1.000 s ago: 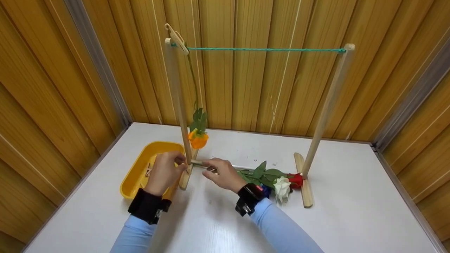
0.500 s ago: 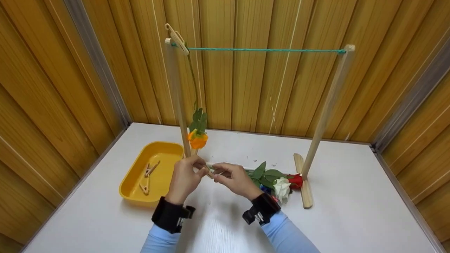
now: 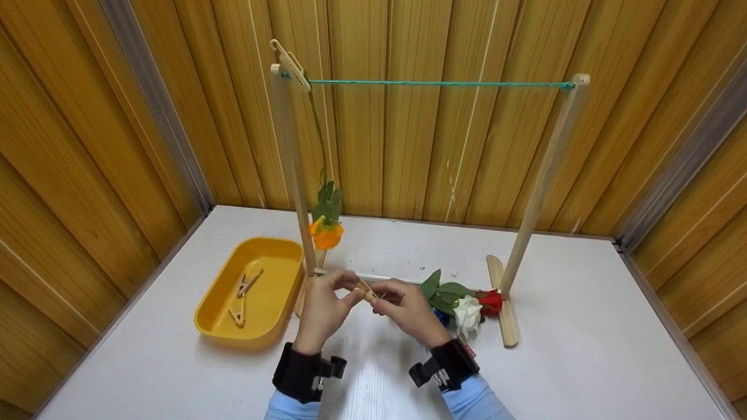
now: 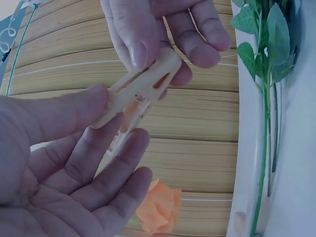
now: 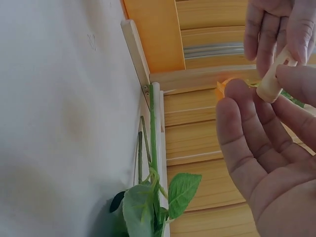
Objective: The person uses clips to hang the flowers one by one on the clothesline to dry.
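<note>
A pale clothespin [image 4: 140, 91] is between both hands, above the table in front of the rack's left post. My left hand [image 3: 327, 306] pinches one end of it between thumb and fingers. At the other end the thumb and fingers of my right hand [image 3: 411, 309] grip it, as the right wrist view also shows. An orange rose [image 3: 327, 233] hangs head down at the left end of the green cord [image 3: 437, 83], its stem held by another clothespin [image 3: 292, 67]. To the right of my hands lie a white rose [image 3: 468, 315], a red rose [image 3: 490, 301] and a mostly hidden blue flower [image 3: 442, 317].
A yellow tray [image 3: 204, 315] on the left holds two clothespins [image 3: 239, 312]. The wooden rack has a left post [image 3: 295, 175] and a right post [image 3: 540, 186] on flat feet. Wood-patterned walls [image 3: 408, 146] surround the white table [image 3: 583, 326].
From beside the tray, my left hand has moved right with a clothespin in it. My right hand has shifted slightly right and down, and now grips that clothespin too.
</note>
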A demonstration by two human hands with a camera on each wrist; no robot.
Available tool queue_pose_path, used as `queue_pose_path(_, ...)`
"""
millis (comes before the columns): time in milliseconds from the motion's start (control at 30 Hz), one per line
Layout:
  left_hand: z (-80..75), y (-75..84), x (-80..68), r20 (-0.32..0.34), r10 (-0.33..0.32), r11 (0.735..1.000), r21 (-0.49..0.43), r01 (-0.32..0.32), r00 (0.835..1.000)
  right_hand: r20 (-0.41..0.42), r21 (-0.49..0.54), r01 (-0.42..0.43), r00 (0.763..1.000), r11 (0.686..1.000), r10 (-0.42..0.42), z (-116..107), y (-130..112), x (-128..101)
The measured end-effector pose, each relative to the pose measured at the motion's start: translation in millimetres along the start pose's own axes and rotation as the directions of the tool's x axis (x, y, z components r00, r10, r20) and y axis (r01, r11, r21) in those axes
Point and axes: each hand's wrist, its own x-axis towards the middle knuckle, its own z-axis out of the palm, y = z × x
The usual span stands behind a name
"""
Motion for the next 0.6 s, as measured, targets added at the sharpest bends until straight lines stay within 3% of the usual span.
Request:
queue_pose_path(167,5.4,-4.0,-2.0,0.04,-0.035,0.994,-0.103,0.039,0.999,-0.032,0.036,0.0,0.999,0.999,0.001,-2.4,2.7,-5.7)
queue_pose_path(433,5.4,-5.5,-2.8,0.087,-0.101,0.987,-0.117,0.111,0.991,-0.059,0.035,-0.006,0.998,0.999,0.008,-0.9,5.2,-10.6)
queue_pose_path(600,6.0,-5.8,-1.6,0.148,-0.08,0.98,-0.167,0.105,0.986,-0.058,0.036,-0.004,0.998,0.999,0.006,-2.1,3.8,-11.3)
